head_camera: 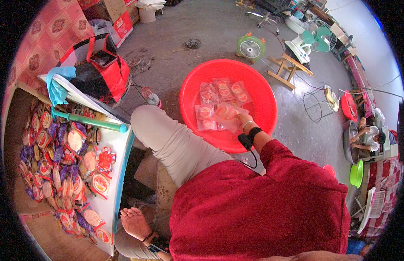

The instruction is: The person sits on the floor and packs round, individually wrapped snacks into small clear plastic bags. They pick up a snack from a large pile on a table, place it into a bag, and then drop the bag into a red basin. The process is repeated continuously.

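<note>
Over the large red plastic basin (270, 101) my right hand (243, 118) grips a clear plastic packet (225, 112) with round red-and-white pieces in it. Several similar clear packets (206, 112) lie on the basin's floor beneath and around it. My left hand (134, 222) rests palm up near my knee, its fingers slightly bent and nothing in it, beside the edge of a white board (118, 176). On that board lies a big heap of wrapped round pieces (71, 173) in red, white and purple wrappers, with a red flower-shaped item (105, 159) at its right side.
A green tube (94, 123) lies across the board's top, by a blue cloth (58, 84). A red and black bag (107, 71) stands beyond. Past the basin are a small green fan (250, 47) and a wooden stand (288, 70). Another person (368, 138) sits far right.
</note>
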A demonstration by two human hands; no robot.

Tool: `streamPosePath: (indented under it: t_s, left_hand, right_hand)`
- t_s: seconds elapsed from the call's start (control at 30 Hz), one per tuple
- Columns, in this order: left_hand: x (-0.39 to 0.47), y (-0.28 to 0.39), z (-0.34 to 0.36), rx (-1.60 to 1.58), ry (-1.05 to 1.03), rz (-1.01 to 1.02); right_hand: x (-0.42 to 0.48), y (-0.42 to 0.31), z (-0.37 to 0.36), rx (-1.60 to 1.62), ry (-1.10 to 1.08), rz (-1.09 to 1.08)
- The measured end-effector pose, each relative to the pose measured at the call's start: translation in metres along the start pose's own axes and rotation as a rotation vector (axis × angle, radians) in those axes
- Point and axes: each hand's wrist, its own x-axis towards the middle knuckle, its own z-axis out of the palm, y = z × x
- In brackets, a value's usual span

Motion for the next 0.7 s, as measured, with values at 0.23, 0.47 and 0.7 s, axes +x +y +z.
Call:
streamPosePath:
  t_s: [0.23, 0.47, 0.7]
  left_hand:
    - [-0.001, 0.008, -0.006, 0.107, -0.011, -0.061]
    - [-0.002, 0.002, 0.002, 0.011, 0.501, 0.061]
    - [0.004, -0.008, 0.027, 0.118, 0.644, 0.065]
  right_hand:
    - [0.006, 0.022, -0.070, -1.050, 0.027, -0.055]
    - [0.002, 0.059, -0.095, -1.111, -0.323, 0.272]
    - [0.039, 0.088, -0.050, -1.224, -0.277, -0.208]
